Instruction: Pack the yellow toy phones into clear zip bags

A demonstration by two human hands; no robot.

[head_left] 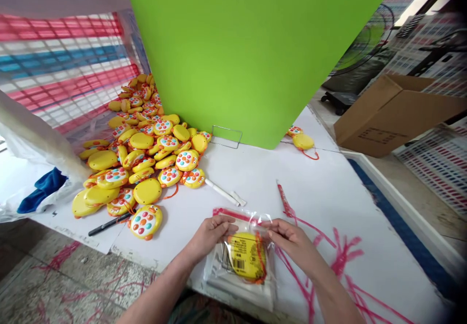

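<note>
Fingers (226,226) pinching bag (250,217) mouth, toy (246,258) inside

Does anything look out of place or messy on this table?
Yes. Two yellow toys lie far from the big pile, beside the green board. Pink scribbles smear the white table near the right hand, which holds the clear bag.

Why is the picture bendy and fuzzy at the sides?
In the head view the lens stretches the edges, blurs the brown cardboard box and darkens the right corners; the middle is sharp, with glare on the clear plastic bag in the left hand and right hand.
</note>
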